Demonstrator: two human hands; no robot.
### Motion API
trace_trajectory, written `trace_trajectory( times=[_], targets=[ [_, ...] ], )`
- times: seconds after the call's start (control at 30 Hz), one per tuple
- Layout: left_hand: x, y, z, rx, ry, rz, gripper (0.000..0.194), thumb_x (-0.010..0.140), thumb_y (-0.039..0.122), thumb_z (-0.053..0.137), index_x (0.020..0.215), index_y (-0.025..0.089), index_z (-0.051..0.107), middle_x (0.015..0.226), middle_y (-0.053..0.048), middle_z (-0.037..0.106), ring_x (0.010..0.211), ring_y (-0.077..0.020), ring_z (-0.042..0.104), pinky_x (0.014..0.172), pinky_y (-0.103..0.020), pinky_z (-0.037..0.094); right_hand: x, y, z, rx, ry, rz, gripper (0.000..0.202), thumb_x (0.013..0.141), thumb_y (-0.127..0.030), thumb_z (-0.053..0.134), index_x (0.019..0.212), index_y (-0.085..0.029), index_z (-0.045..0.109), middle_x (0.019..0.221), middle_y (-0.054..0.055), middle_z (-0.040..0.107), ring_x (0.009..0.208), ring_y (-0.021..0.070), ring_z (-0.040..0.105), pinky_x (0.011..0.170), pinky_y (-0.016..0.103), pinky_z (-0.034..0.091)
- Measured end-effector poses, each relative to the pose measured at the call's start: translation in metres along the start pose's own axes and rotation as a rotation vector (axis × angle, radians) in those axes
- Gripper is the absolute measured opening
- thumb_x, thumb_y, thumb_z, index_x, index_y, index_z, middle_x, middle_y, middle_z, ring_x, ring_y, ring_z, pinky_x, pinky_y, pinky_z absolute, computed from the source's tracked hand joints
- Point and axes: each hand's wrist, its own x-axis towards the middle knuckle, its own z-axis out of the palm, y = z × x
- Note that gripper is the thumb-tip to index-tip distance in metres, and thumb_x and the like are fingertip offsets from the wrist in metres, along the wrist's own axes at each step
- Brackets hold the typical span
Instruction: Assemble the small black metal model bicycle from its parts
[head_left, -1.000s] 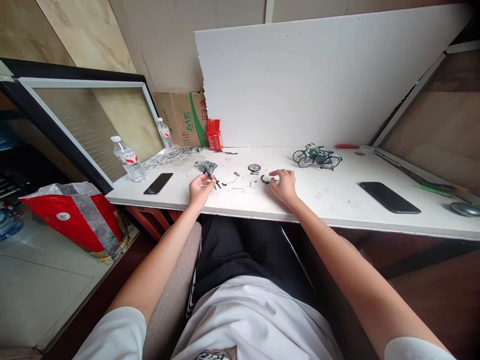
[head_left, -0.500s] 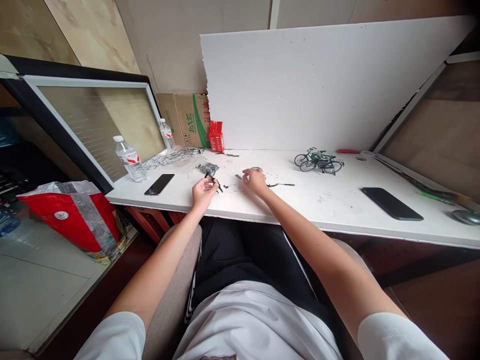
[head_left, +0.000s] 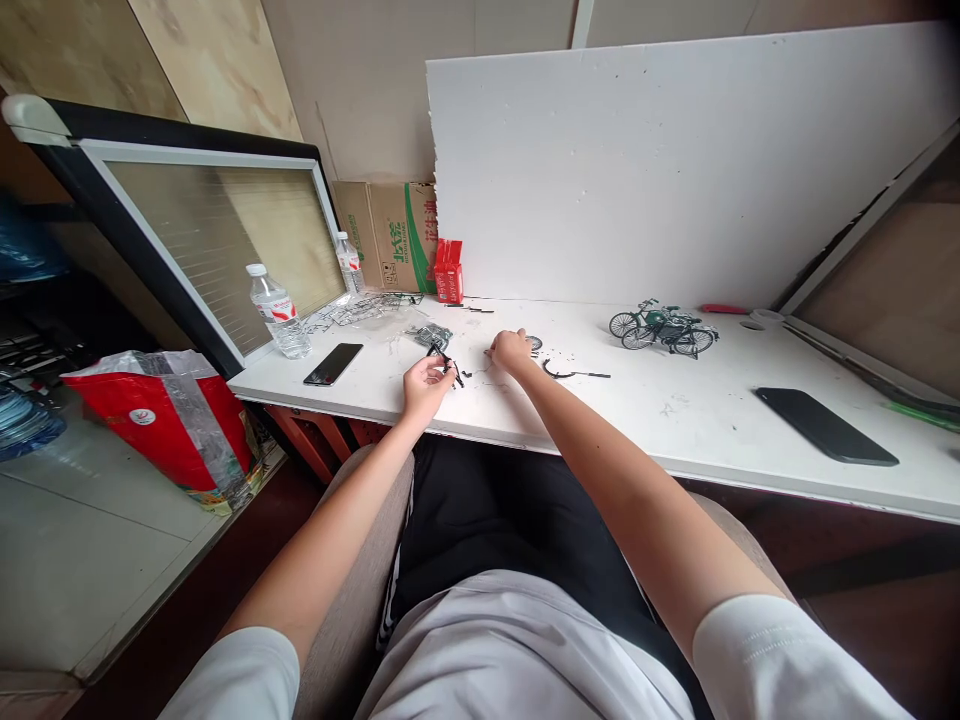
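My left hand (head_left: 426,388) is closed around a thin black piece that looks like a model bicycle frame (head_left: 448,366), held just above the table's front part. A small black part (head_left: 466,375) lies right beside it. My right hand (head_left: 511,350) reaches down to the tabletop with its fingers pinched together; whatever they grip is hidden. Partly behind that hand is a small spoked wheel (head_left: 535,343). To its right lie a curved black part (head_left: 553,371) and several tiny pieces. A clear bag of small parts (head_left: 433,336) rests behind my left hand.
Small model bicycles (head_left: 664,328) stand at the right on the white table (head_left: 637,410). Phones lie at left (head_left: 334,364) and right (head_left: 825,425). A water bottle (head_left: 279,312), sprues of parts (head_left: 364,308), a red box (head_left: 449,271) and a white board (head_left: 637,170) are around the back.
The fingers of my right hand have come down and closed over the spot where a small grey part lay. My left hand keeps its hold. The view has swung slightly left.
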Motion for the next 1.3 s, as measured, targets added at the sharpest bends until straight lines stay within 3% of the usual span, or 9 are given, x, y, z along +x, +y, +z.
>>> trace_trajectory(
  times=[0.17,0.3,0.43,0.53,0.67,0.8,0.87,1.0,1.3],
  targets=[
    [-0.002,0.000,0.001,0.039,-0.018,0.023,0.032,0.074,0.030,0.087,0.099,0.016,0.075,0.090,-0.007,0.074,0.070,-0.0124,0.060,0.066,-0.025,0.050,-0.003,0.002,-0.002,0.008,-0.044,-0.038,0.006,0.089,-0.020,0.071,0.094,-0.016,0.073,0.110,0.020,0.074,0.125,0.0396,0.051,0.097,0.047,0.041],
    [-0.003,-0.001,0.002,0.072,-0.025,0.053,0.030,0.075,0.029,0.086,0.101,0.016,0.076,0.091,-0.007,0.075,0.071,-0.0128,0.061,0.068,-0.026,0.051,-0.015,0.007,-0.004,0.049,0.006,-0.136,0.024,0.092,-0.012,0.063,0.113,-0.019,0.074,0.110,0.016,0.077,0.125,0.0357,0.052,0.097,0.043,0.043],
    [-0.002,-0.003,0.002,0.088,-0.027,0.065,0.029,0.076,0.030,0.085,0.099,0.016,0.076,0.090,-0.007,0.074,0.071,-0.0132,0.061,0.067,-0.026,0.050,-0.028,0.007,-0.011,0.104,0.082,-0.215,0.033,0.098,-0.015,0.057,0.126,-0.021,0.072,0.123,0.015,0.075,0.121,0.0354,0.055,0.095,0.044,0.044],
    [-0.003,-0.002,0.002,0.102,-0.032,0.086,0.028,0.077,0.031,0.084,0.100,0.016,0.075,0.092,-0.007,0.075,0.072,-0.0134,0.062,0.067,-0.026,0.050,-0.042,0.008,-0.020,0.168,0.131,-0.270,0.028,0.100,-0.020,0.055,0.123,-0.020,0.072,0.115,0.013,0.077,0.115,0.0317,0.061,0.092,0.040,0.047],
    [-0.009,0.001,0.005,0.166,-0.053,0.170,0.023,0.080,0.029,0.082,0.099,0.017,0.075,0.086,-0.005,0.074,0.071,-0.0135,0.061,0.070,-0.028,0.051,-0.078,0.015,-0.032,0.463,0.273,-0.480,0.013,0.094,-0.022,0.064,0.104,-0.020,0.071,0.104,0.007,0.078,0.099,0.0252,0.069,0.093,0.040,0.052],
    [-0.019,0.008,0.014,0.153,-0.077,0.228,0.022,0.082,0.028,0.080,0.100,0.017,0.073,0.083,-0.005,0.072,0.070,-0.0142,0.063,0.069,-0.028,0.054,-0.135,0.026,-0.036,0.588,0.440,-0.669,0.006,0.095,-0.025,0.065,0.100,-0.024,0.069,0.101,0.007,0.074,0.101,0.0256,0.066,0.081,0.039,0.054],
    [-0.027,0.011,0.021,0.133,-0.099,0.251,0.022,0.083,0.028,0.079,0.101,0.017,0.072,0.082,-0.005,0.071,0.069,-0.0140,0.063,0.067,-0.027,0.054,-0.164,0.031,-0.036,0.628,0.496,-0.682,0.003,0.096,-0.026,0.065,0.098,-0.025,0.068,0.094,0.006,0.071,0.094,0.0241,0.064,0.072,0.037,0.052],
    [-0.044,0.013,0.032,0.131,-0.150,0.292,0.023,0.085,0.030,0.078,0.103,0.018,0.069,0.088,-0.006,0.071,0.068,-0.0133,0.063,0.064,-0.026,0.056,-0.200,0.036,-0.031,0.681,0.550,-0.692,0.002,0.097,-0.023,0.065,0.097,-0.025,0.066,0.089,0.005,0.070,0.079,0.0207,0.063,0.072,0.038,0.054],
    [-0.055,0.009,0.037,0.160,-0.194,0.343,0.019,0.086,0.026,0.077,0.101,0.018,0.068,0.093,-0.007,0.072,0.069,-0.0133,0.064,0.066,-0.027,0.056,-0.199,0.044,-0.015,0.713,0.511,-0.710,0.009,0.097,-0.022,0.065,0.102,-0.025,0.072,0.098,0.006,0.078,0.090,0.0215,0.071,0.065,0.034,0.061]
  ],
)
